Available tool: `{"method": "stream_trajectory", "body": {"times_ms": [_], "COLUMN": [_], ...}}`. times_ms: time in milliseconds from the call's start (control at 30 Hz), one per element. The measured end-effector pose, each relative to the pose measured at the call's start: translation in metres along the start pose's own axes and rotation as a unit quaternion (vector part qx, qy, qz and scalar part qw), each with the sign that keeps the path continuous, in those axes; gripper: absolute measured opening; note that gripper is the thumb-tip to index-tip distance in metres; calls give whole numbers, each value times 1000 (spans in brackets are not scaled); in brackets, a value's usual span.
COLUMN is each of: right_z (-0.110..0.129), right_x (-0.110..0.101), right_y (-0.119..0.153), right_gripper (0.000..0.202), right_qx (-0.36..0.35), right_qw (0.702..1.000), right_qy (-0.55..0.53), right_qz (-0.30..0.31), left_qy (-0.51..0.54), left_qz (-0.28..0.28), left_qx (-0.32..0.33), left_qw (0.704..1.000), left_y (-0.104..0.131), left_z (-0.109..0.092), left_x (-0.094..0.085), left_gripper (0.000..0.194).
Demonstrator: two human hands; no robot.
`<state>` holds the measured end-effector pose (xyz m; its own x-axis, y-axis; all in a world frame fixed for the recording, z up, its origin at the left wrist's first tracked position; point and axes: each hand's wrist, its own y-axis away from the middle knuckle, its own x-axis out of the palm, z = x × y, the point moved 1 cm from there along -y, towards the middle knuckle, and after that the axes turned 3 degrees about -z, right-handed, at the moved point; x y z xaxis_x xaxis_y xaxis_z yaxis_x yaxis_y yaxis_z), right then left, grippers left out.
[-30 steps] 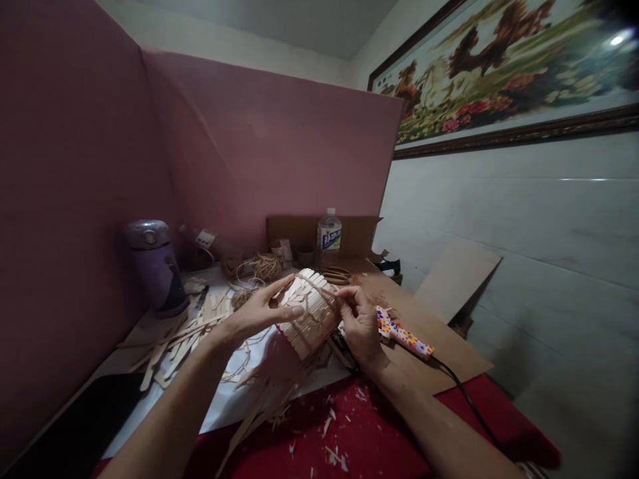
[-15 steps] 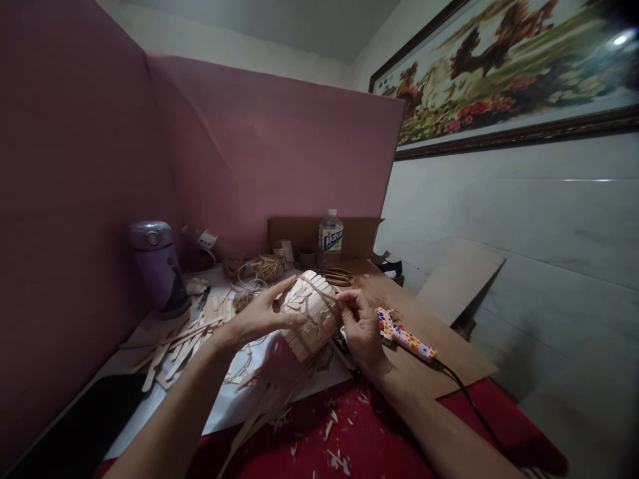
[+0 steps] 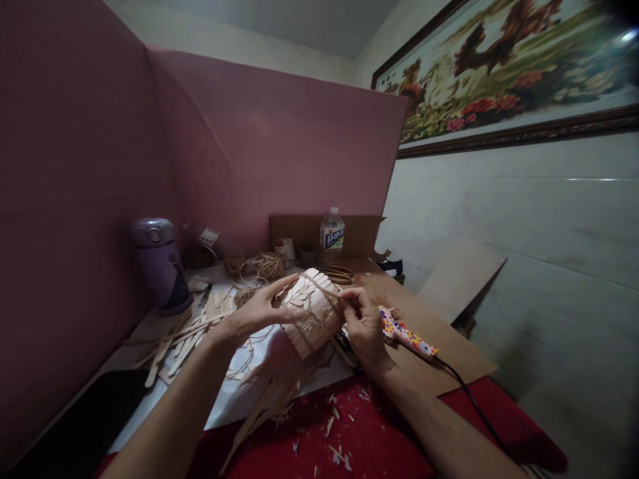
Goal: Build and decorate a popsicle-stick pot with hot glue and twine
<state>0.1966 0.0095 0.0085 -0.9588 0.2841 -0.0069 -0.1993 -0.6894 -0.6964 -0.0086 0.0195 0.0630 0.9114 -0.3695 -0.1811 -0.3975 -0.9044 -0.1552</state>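
A rounded holder made of pale craft sticks (image 3: 319, 322) is held tilted above the table, with leaf-shaped wood pieces on its side and twine (image 3: 319, 287) running around it. My left hand (image 3: 264, 309) grips its left side, thumb on the front and fingers over the top edge. At the right, my right hand (image 3: 362, 322) is closed, thumb and forefinger pinching the twine against the holder's side. The inside of the holder is hidden from view. Just right of that hand lies a flower-patterned glue gun (image 3: 408, 338) with a black cord.
Loose craft sticks (image 3: 192, 342) pile up at the left, near a purple flask (image 3: 160, 266). Behind stand a twine ball (image 3: 269, 266), a plastic bottle (image 3: 332, 238) and scissors (image 3: 337, 274). Wood scraps litter the red cloth (image 3: 319, 439). A brown board (image 3: 429, 313) lies at right.
Both hands keep nearly the same hold on the holder and twine. The view has shifted very slightly; little else differs.
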Motion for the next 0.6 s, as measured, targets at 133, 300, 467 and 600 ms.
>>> {"method": "stream_trajectory", "body": {"times_ms": [133,300,467,600], "right_z": [1,0,0,0], "right_x": [0,-1,0,0], "right_y": [0,0,0,-1], "right_gripper": [5,5,6,6], "right_qx": [1,-5,-6,-1], "right_qw": [1000,1000,1000,1000], "right_qy": [7,6,12,8], "right_qz": [-1,-2,-4,-4], "left_qy": [9,16,20,38], "left_qz": [-9,-17,-34,-56], "left_qx": [-7,11,-7,-10], "left_qw": [1000,1000,999,998], "left_y": [0,2,2,1], "left_z": [-1,0,0,1], "left_x": [3,-2,2,3], "left_gripper": [84,70,76,70]}}
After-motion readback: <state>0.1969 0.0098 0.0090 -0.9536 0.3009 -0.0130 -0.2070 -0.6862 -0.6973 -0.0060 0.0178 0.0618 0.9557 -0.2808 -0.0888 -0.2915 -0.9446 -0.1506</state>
